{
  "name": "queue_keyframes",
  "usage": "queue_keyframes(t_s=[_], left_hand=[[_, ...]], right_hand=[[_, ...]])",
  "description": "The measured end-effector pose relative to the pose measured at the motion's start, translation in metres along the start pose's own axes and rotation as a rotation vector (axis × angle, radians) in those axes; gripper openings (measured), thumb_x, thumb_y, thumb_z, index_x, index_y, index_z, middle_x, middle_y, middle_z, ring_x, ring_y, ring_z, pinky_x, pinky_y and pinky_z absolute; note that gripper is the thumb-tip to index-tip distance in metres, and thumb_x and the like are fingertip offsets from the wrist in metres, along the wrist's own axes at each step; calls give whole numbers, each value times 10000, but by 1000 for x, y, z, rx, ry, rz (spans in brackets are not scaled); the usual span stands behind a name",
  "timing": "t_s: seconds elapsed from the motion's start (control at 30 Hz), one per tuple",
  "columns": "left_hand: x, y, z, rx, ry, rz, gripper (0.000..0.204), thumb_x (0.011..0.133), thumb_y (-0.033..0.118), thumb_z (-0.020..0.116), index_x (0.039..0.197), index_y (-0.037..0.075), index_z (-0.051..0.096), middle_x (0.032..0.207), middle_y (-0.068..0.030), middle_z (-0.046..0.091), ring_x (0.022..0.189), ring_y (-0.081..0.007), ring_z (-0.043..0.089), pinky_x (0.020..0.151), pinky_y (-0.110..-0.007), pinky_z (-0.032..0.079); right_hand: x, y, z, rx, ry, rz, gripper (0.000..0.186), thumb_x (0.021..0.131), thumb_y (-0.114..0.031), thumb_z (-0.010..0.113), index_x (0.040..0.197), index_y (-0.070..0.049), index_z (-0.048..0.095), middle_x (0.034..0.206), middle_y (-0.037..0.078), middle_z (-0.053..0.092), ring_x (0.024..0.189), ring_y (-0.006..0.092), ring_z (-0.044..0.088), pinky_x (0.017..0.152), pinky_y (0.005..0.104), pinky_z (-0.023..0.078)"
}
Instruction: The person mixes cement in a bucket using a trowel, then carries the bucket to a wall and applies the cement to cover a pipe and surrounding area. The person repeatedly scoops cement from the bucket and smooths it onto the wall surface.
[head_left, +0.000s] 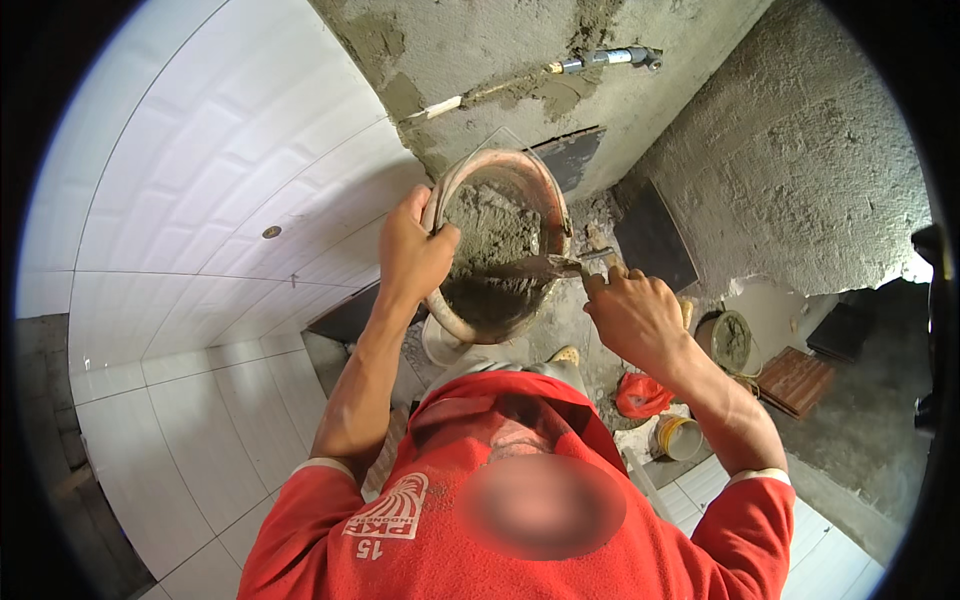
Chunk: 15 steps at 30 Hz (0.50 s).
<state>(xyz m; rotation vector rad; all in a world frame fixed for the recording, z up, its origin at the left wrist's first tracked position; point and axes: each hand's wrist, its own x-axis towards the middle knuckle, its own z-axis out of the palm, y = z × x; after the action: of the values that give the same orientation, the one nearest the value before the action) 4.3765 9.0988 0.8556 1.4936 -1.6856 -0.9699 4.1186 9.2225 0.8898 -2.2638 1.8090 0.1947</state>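
Observation:
A worn bucket (pixel 555 190) of wet grey mortar (pixel 490 225) is tilted in front of my body. My left hand (pixel 415 245) grips its left rim, fingers on the outside and thumb over the edge. In my right hand (pixel 640 310) is the handle of a trowel (pixel 530 267). The trowel's blade reaches over the right rim and lies in the mortar, which coats part of it. What supports the bucket from below is hidden.
White tiles (pixel 230 150) cover the left wall; rough cement walls (pixel 790 150) stand ahead and right. A pipe fitting (pixel 610 60) sticks out ahead. On the right are dark tiles (pixel 655 240), a mortar bucket (pixel 730 340), a red plastic bag (pixel 643 395), a yellowish pail (pixel 680 437) and brown tiles (pixel 795 380).

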Motion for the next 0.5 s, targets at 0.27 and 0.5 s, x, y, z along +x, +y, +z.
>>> queue_keyframes(t_s=[0.27, 0.5], left_hand=[[-2, 6, 31, -10, 42, 46, 159, 763, 24, 665, 894, 8, 577, 775, -140, 620, 721, -281, 597, 738, -397, 489], [-7, -5, 41, 7, 13, -12, 156, 752, 15, 649, 881, -11, 567, 764, -108, 594, 709, -210, 536, 709, -366, 471]], right_hand=[[-2, 11, -13, 406, -334, -113, 318, 1000, -292, 599, 979, 2, 719, 915, 266, 724, 844, 416, 730, 752, 523, 569], [0, 45, 8, 1055, -804, 184, 416, 1031, -411, 594, 1063, -24, 743, 763, 63, 660, 557, 144, 595, 524, 328, 505]])
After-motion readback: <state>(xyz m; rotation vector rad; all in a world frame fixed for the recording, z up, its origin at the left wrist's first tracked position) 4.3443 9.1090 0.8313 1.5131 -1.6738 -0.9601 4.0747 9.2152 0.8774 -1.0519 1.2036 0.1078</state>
